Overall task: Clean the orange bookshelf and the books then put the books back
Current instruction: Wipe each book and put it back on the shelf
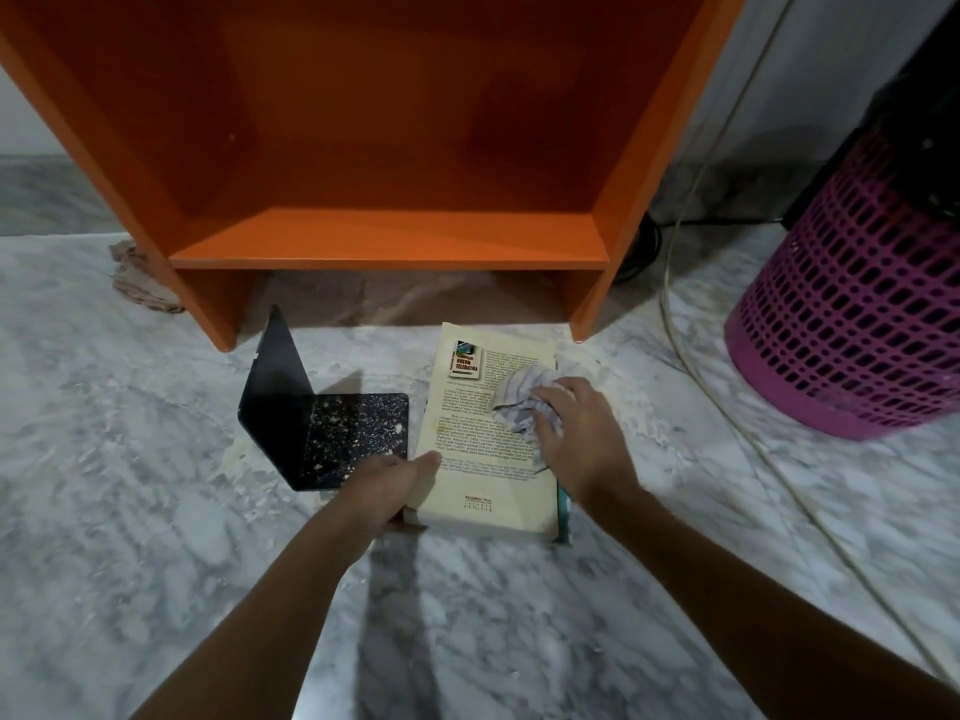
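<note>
- Orange bookshelf (389, 148): just one, totally bare inside, standing on the marble floor (130, 511).
- One cream book (483, 475) lying flat, back cover up, right in front of the shelf; a teal edge peeking out underneath, can't tell if that's a second book.
- One black bookend (322, 433) just left of it.
- Left hand (384, 491): grip clamped on the book's lower left corner.
- Right hand (576, 433): grip closed on one bunched striped cloth (519, 402), pressed against the cover.
- One pink basket (857, 324) off right.

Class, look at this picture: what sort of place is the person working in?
Probably a room in a home, worked on at floor level: a marble-patterned floor, an orange bookshelf against the wall, and a pink basket.
</note>
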The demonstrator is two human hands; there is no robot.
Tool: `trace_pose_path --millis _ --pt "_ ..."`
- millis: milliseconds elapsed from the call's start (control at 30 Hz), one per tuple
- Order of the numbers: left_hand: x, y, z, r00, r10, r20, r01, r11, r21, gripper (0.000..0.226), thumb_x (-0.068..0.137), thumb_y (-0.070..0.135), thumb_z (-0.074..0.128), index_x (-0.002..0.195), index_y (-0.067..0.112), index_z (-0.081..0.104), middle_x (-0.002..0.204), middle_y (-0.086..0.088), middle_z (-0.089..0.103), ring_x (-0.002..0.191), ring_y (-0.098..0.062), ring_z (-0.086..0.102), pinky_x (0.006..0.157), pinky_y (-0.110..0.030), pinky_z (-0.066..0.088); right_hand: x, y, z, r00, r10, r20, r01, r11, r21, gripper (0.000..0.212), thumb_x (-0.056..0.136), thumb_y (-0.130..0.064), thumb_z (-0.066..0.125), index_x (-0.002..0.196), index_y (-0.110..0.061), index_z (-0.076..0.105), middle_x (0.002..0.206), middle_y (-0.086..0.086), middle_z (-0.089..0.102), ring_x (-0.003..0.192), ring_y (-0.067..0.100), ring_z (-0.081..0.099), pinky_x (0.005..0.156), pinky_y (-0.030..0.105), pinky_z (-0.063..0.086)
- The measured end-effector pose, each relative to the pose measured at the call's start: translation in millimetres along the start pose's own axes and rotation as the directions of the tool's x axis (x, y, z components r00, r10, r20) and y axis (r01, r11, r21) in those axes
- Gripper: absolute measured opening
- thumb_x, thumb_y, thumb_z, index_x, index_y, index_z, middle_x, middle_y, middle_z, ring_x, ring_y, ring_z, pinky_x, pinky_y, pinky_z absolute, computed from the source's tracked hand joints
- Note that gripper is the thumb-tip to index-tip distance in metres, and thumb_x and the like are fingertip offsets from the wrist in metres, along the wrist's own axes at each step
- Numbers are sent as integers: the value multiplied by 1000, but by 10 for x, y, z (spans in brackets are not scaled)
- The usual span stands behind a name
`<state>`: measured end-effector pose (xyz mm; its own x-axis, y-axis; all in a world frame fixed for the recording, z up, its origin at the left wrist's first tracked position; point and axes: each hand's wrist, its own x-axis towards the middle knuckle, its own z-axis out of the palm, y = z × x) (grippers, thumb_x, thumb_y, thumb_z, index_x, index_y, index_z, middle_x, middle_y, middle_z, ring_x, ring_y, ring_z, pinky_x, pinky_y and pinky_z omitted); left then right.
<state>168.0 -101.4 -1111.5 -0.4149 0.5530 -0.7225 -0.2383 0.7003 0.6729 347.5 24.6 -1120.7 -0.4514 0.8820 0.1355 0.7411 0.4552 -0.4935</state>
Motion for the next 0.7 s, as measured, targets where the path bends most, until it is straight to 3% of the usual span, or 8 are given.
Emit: trace_pose_path --millis 133,233,300,367,433,533,600,700 --pt "-52 100 -10 999 42 32 -42 999 11 39 78 31 78 102 2 68 91 -8 76 89 -30 72 88 -48 57 -88 -81 29 995 92 -25 -87 986 143 33 97 -25 57 130 -20 60 133 -3 53 112 9 50 93 21 43" --pt "-168 243 -36 986 147 83 -149 989 17 33 83 24 73 105 1 65 95 -7 76 89 -28 73 81 -43 57 -53 -84 -57 985 160 56 -169 947 272 34 97 -26 58 130 -16 58 125 -6 53 108 4 47 86 9 35" --pt "-273 426 -49 961 267 74 -274 953 129 21 85 27 71 88 8 63 93 -5 75 82 -24 73 71 -39 59 -18 -95 -122 968 235 88 -250 888 385 35 96 -31 59 129 -18 59 116 -12 52 105 4 51 84 12 39" --pt "-443 650 -41 908 416 45 -397 821 410 28 86 31 69 72 15 50 81 -2 66 70 -17 64 56 -28 49 36 -130 -196 938 336 86 -329 785 525 32 96 -37 59 124 -22 62 107 -15 60 93 4 60 82 23 48" --pt "-634 834 26 803 589 91 -481 550 683 34 85 36 67 70 19 41 77 -2 54 65 -16 50 54 -27 36 114 -177 -241 907 409 96 -359 634 685 25 97 -34 58 115 -20 66 96 -9 68 82 5 65 71 19 51" --pt "-889 900 249 689 692 216 -437 158 886 28 85 39 64 100 20 49 89 -1 52 76 -19 51 62 -29 40 214 -261 -303 854 486 185 -407 401 821 18 98 -29 51 102 -23 68 85 3 75 78 19 73 71 32 57" --pt "-932 775 478 690 681 244 -419 101 902 45 87 38 62 123 16 46 102 -5 57 88 -24 60 70 -31 50 241 -226 -323 812 552 188 -412 315 855 22 98 -22 47 94 -21 69 81 4 75 76 21 73 69 33 56" --pt "-914 506 829 656 714 246 -442 99 892 51 87 37 60 128 16 39 117 -8 57 103 -26 60 78 -34 48 181 -94 -341 760 618 200 -430 248 868 25 101 -18 46 92 -17 69 87 6 75 81 22 72 74 33 58"
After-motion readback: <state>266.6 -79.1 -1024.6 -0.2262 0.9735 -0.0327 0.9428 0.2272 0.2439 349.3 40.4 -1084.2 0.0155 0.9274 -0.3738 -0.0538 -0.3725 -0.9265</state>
